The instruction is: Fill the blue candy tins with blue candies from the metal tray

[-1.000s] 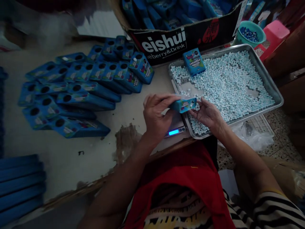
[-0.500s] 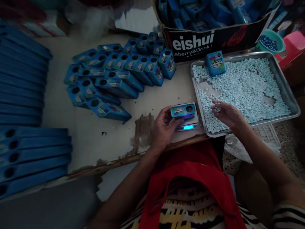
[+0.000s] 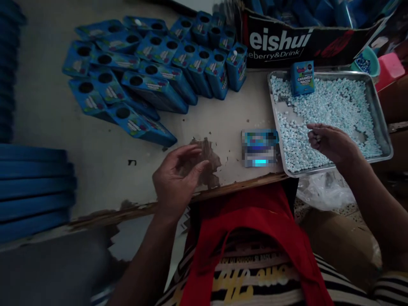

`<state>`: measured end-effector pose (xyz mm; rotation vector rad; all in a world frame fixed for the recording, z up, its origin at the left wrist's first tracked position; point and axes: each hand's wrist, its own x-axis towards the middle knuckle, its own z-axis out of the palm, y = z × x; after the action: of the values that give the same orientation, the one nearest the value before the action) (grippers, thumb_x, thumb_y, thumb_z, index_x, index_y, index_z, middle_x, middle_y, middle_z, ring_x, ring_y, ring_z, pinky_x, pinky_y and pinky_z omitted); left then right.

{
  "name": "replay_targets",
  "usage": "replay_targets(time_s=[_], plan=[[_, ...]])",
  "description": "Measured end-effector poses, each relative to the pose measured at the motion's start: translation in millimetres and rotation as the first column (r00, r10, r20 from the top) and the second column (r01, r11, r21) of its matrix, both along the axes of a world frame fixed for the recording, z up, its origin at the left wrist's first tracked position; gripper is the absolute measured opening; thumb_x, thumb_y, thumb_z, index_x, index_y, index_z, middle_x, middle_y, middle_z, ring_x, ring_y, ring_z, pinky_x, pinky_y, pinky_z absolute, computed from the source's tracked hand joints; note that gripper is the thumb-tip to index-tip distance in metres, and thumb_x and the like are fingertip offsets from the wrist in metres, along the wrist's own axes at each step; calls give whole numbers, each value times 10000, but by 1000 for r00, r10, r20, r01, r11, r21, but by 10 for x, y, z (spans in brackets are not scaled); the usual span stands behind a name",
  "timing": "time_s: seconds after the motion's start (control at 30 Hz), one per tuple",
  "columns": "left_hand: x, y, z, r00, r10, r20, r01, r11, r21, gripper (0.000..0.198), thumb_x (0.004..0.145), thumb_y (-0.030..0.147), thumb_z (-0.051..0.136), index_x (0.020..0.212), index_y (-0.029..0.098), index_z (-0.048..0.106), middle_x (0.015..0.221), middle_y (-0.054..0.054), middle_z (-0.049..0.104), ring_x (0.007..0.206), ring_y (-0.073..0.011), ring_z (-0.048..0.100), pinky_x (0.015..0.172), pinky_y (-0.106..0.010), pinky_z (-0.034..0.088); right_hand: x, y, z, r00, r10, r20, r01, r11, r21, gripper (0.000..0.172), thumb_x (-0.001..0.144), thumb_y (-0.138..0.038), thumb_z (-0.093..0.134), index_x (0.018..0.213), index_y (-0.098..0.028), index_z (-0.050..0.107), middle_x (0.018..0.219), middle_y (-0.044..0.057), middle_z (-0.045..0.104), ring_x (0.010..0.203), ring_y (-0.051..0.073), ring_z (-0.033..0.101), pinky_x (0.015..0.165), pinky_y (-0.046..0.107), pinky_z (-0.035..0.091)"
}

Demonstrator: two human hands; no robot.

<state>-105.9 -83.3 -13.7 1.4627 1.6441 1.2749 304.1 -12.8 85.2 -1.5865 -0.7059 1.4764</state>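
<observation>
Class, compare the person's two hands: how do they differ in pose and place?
The left hand is spread open and empty above the table; the right hand has fingertips pinched together. The left hand is near the worn patch, the right hand over the tray of candies. Both are bare.

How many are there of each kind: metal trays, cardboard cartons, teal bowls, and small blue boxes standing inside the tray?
Metal tray: 1
Cardboard carton: 1
Teal bowl: 1
Small blue box standing in the tray: 1
Total: 4
</observation>
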Motion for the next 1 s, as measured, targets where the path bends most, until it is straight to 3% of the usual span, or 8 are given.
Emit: replay_targets(time_s=[0.07,0.27,0.4,0.57,0.67,0.8,0.93,1.0], plan=[[-33,-40,24,997,11,-70,-5,996,86,503,910,360,889,1367,219,733,1214,-90,833,1158,-312,827,1144,-549,664,-76,34,92,996,74,41,-75,996,43,106,846,-177,874,942,-160,830,733,14,692,633,84,604,552,158,504],[-129,-45,54,976,17,-216,42,963,267,559,951,316,872,1471,199,703,1210,-120,837,1124,-313,839,1091,-531,679,-320,89,370,969,238,66,-242,969,54,146,907,-276,883,950,-208,761,727,-10,677,631,108,620,566,209,498],[-106,-19,49,978,10,-210,49,961,272,558,938,291,882,1462,204,711,1192,-90,843,1132,-287,836,1124,-489,664,-528,85,518,953,301,41,-303,950,70,142,934,-276,865,981,-219,744,781,-1,719,659,117,635,614,236,525],[57,33,161,991,-66,-117,91,972,218,576,931,281,894,1468,275,686,1233,-41,827,1190,-272,815,1167,-474,643,-690,63,593,927,370,67,-376,920,114,251,894,-337,936,1001,-225,738,815,2,744,689,131,653,632,256,536],[183,88,206,982,-133,-132,158,967,202,649,914,283,913,1506,327,648,1313,-43,810,1263,-291,783,1184,-501,620,-677,63,583,914,389,114,-400,910,111,306,863,-373,972,965,-212,733,779,-2,714,683,128,649,589,246,496],[364,159,186,969,-185,-166,213,961,174,772,863,263,956,1539,299,585,1411,-88,767,1335,-325,739,1205,-554,588,-572,67,564,915,365,173,-388,914,122,328,849,-390,984,943,-198,735,759,1,703,661,112,612,581,241,462],[515,195,200,955,-243,-172,268,953,141,732,875,273,945,1504,259,572,1428,-107,741,1349,-313,732,1198,-501,604,-373,79,545,909,311,278,-363,919,157,334,850,-431,971,930,-212,732,806,12,721,689,123,617,620,258,489],[555,201,233,947,-262,-188,286,951,117,689,888,291,937,1479,254,582,1422,-105,745,1344,-312,735,1190,-494,613,-249,85,519,856,303,418,-400,901,166,315,902,-491,913,939,-225,749,877,38,749,760,162,661,691,301,543]])
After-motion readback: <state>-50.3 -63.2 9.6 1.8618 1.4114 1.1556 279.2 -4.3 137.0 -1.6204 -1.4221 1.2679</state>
